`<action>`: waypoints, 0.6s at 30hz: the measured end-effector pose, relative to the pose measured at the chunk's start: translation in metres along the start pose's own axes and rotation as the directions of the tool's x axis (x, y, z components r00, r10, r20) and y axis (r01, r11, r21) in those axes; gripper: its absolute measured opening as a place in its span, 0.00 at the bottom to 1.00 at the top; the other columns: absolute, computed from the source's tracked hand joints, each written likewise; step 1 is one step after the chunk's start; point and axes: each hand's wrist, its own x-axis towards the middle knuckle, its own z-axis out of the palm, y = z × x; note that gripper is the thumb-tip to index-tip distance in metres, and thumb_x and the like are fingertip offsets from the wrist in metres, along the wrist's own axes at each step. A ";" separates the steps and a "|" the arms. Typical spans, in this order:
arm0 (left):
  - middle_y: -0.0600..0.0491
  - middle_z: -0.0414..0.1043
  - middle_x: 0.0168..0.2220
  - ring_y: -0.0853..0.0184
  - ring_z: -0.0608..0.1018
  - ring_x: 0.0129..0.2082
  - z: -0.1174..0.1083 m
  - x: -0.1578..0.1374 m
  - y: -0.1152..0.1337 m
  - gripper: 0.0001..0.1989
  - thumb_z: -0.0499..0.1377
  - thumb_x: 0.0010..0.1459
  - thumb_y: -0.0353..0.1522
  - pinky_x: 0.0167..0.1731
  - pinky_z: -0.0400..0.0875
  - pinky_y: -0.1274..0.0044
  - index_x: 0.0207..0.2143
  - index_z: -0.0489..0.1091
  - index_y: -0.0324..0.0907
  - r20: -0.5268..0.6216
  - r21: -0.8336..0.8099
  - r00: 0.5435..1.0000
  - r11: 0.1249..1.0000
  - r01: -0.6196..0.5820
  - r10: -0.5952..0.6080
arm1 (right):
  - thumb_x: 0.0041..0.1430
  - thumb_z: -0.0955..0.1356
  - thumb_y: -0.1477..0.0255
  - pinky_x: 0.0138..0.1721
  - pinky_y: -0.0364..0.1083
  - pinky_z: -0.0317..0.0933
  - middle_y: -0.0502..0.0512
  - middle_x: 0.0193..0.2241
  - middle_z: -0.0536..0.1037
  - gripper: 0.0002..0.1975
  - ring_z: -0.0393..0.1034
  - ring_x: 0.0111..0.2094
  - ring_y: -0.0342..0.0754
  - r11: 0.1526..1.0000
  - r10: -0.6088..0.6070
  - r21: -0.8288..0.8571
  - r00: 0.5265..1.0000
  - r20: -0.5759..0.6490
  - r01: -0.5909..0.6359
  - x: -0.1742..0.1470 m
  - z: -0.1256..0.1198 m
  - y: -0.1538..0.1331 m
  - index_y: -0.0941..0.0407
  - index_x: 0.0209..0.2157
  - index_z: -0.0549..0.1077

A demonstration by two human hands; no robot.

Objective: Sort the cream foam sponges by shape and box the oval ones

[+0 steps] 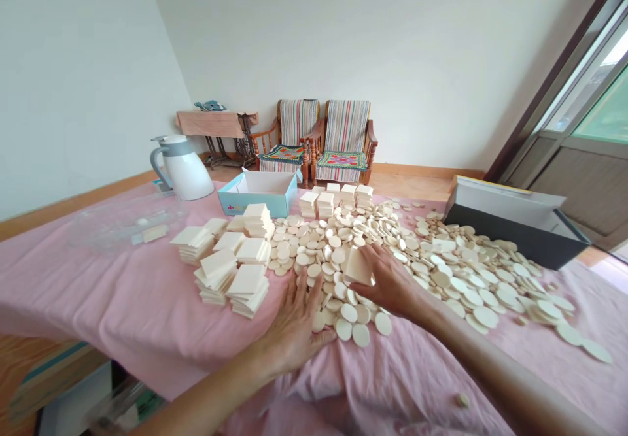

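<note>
My left hand (297, 325) lies with its fingers spread against the near left side of a heap of pale wooden discs (338, 243), touching the discs there. Over the same heap, my right hand (387, 279) grips a pale square wooden tile (357, 267) between thumb and fingers. Whether more than one tile is in that grip I cannot tell. Left of the heap stand several uneven stacks of square tiles (249, 280). More tile stacks (326, 204) rise behind the discs.
A light blue open box (230, 201) and a white jug (189, 168) stand at the back left, near clear plastic packaging (122, 223). On the right, a dark open box (500, 227) sits behind spread-out discs. A pink cloth (142, 292) covers the table.
</note>
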 end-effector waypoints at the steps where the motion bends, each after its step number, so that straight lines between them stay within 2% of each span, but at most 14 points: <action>1: 0.43 0.22 0.68 0.46 0.28 0.65 0.001 0.007 0.002 0.45 0.53 0.57 0.50 0.61 0.39 0.52 0.67 0.32 0.44 -0.005 0.001 1.000 1.000 0.004 -0.004 | 0.51 0.70 0.63 0.38 0.49 0.60 0.58 0.36 0.69 0.16 0.64 0.38 0.52 1.000 0.000 0.002 1.000 -0.007 0.000 0.000 0.000 0.001 0.56 0.37 0.64; 4: 0.43 0.25 0.68 0.45 0.29 0.65 -0.002 0.021 0.004 0.44 0.53 0.57 0.50 0.60 0.36 0.50 0.67 0.34 0.45 -0.004 -0.001 1.000 1.000 -0.001 0.001 | 0.50 0.70 0.64 0.37 0.49 0.60 0.57 0.36 0.69 0.16 0.64 0.38 0.52 1.000 0.011 0.005 1.000 -0.010 -0.011 -0.001 0.000 0.001 0.56 0.36 0.64; 7: 0.44 0.34 0.69 0.41 0.34 0.66 -0.015 0.022 0.005 0.45 0.58 0.52 0.51 0.59 0.36 0.47 0.66 0.43 0.50 -0.014 -0.014 0.999 0.999 -0.030 0.030 | 0.49 0.71 0.64 0.37 0.49 0.60 0.57 0.36 0.69 0.16 0.65 0.38 0.52 1.000 0.017 0.015 1.000 0.009 -0.017 -0.003 -0.002 -0.002 0.56 0.36 0.64; 9: 0.45 0.44 0.67 0.42 0.41 0.66 -0.027 0.018 0.010 0.39 0.61 0.50 0.49 0.59 0.37 0.49 0.63 0.54 0.51 -0.123 -0.058 0.991 0.997 -0.058 0.051 | 0.48 0.71 0.66 0.37 0.49 0.61 0.57 0.36 0.70 0.17 0.65 0.37 0.52 1.000 0.010 0.012 1.000 0.016 -0.011 -0.004 -0.003 -0.007 0.56 0.36 0.64; 11: 0.45 0.58 0.61 0.47 0.55 0.63 -0.037 0.015 0.018 0.29 0.60 0.53 0.46 0.60 0.45 0.55 0.56 0.65 0.48 -0.268 -0.216 0.963 0.972 -0.092 0.032 | 0.47 0.72 0.67 0.37 0.50 0.61 0.58 0.36 0.70 0.17 0.65 0.38 0.52 1.000 -0.004 -0.006 1.000 0.010 0.004 -0.004 -0.002 -0.015 0.56 0.37 0.64; 12: 0.44 0.64 0.57 0.50 0.62 0.59 -0.042 0.014 0.022 0.25 0.58 0.55 0.46 0.59 0.52 0.59 0.53 0.68 0.47 -0.314 -0.345 0.949 0.932 -0.108 -0.006 | 0.47 0.72 0.68 0.37 0.50 0.62 0.58 0.37 0.70 0.18 0.65 0.38 0.53 1.000 -0.014 -0.018 1.000 0.004 0.014 -0.005 0.000 -0.019 0.56 0.37 0.64; 14: 0.44 0.71 0.48 0.55 0.71 0.49 -0.047 0.016 0.031 0.22 0.58 0.56 0.45 0.50 0.64 0.67 0.48 0.71 0.43 -0.297 -0.632 0.949 0.767 -0.111 -0.106 | 0.47 0.73 0.69 0.38 0.51 0.62 0.58 0.37 0.70 0.18 0.65 0.38 0.53 0.998 -0.042 -0.043 0.999 -0.005 0.042 -0.005 0.004 -0.027 0.56 0.38 0.64; 16: 0.46 0.74 0.41 0.59 0.75 0.41 -0.048 0.020 0.036 0.23 0.61 0.53 0.45 0.39 0.68 0.74 0.46 0.72 0.41 -0.191 -0.825 0.968 0.561 -0.070 -0.161 | 0.45 0.73 0.71 0.38 0.52 0.63 0.58 0.37 0.69 0.19 0.65 0.39 0.54 0.995 -0.072 -0.074 0.997 -0.016 0.070 -0.004 0.008 -0.035 0.56 0.37 0.64; 18: 0.48 0.75 0.35 0.63 0.75 0.35 -0.044 0.023 0.037 0.22 0.64 0.50 0.45 0.31 0.67 0.78 0.42 0.72 0.38 -0.106 -0.898 0.981 0.439 -0.025 -0.161 | 0.44 0.73 0.73 0.39 0.52 0.63 0.58 0.37 0.70 0.19 0.64 0.39 0.54 0.990 -0.095 -0.103 0.995 -0.022 0.092 -0.003 0.012 -0.044 0.56 0.37 0.64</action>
